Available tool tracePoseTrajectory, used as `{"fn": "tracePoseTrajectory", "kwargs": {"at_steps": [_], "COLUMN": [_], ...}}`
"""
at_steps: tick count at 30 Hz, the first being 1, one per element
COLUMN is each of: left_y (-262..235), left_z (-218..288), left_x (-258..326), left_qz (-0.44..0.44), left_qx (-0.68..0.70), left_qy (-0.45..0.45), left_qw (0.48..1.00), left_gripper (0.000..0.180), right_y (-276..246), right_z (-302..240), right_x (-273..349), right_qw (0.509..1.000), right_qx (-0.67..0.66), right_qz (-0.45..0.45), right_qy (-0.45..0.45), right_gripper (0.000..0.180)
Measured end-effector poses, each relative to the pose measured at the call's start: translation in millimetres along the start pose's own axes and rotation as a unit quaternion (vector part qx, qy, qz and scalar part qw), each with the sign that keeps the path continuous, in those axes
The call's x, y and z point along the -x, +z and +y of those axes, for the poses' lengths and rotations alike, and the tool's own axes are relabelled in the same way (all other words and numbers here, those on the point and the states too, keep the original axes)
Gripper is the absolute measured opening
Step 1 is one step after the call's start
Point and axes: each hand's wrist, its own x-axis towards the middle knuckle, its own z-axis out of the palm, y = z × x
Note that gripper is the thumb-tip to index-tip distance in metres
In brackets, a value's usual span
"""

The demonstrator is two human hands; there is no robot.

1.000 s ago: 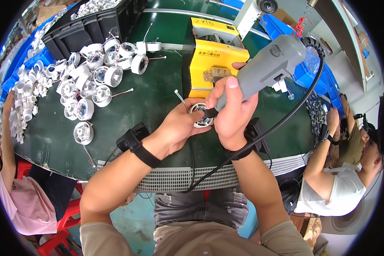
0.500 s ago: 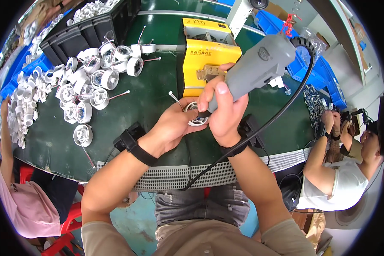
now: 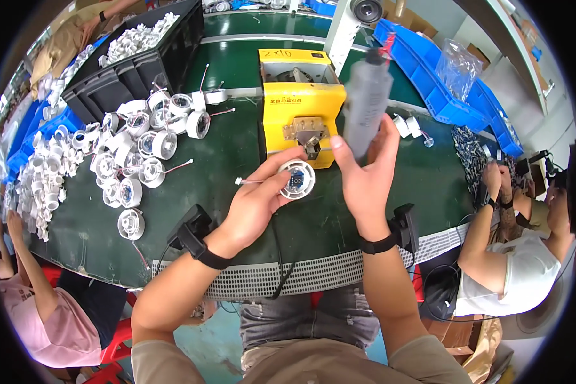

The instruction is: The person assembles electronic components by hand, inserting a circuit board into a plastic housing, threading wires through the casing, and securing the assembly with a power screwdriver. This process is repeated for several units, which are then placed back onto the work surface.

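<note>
My left hand (image 3: 253, 203) is closed around a round white plastic housing (image 3: 309, 180). A blue circuit board (image 3: 296, 181) shows inside its ring, and a short wire with a white plug sticks out to the left. To its right, my right hand (image 3: 369, 182) has its thumb and fingers spread apart. Between them, smeared by motion, hangs a grey electric screwdriver (image 3: 368, 96) with a red cord at its top. Just beyond both hands stands a yellow screw feeder (image 3: 301, 105) with a metal fitting on its front.
Several white housings (image 3: 152, 144) with wires lie to the left, beside a heap of small white parts (image 3: 48, 169). A black crate (image 3: 118, 80) stands behind them. Blue bins (image 3: 429, 83) line the far right. One co-worker (image 3: 509, 256) sits on the right, another (image 3: 51, 313) on the left.
The screwdriver has lifted off the housing, and my right hand has loosened around it and shifted right. The black cable no longer crosses my right forearm. My left hand still holds the housing.
</note>
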Motion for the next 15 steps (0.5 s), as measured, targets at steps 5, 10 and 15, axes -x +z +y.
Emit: {"fn": "tracePoseTrajectory", "kwargs": {"at_steps": [5,10,15], "left_y": [0,1,-1], "left_z": [1,-4,-1], "left_x": [6,6,8], "left_qz": [0.001,-0.005,0.003], "left_qx": [-0.112,-0.196,-0.258], "left_qy": [0.118,0.25,0.269], "left_qw": [0.987,0.948,0.928], "left_gripper": [0.061,0.072,0.067], "right_y": [3,10,18], "right_z": [-11,-12,-21], "right_x": [16,27,34], "right_qw": [0.983,0.974,0.984], "right_qx": [0.096,0.072,-0.026], "right_qz": [0.02,-0.082,-0.157], "right_qy": [-0.153,-0.197,-0.077], "right_gripper": [0.033,0.025,0.031]}}
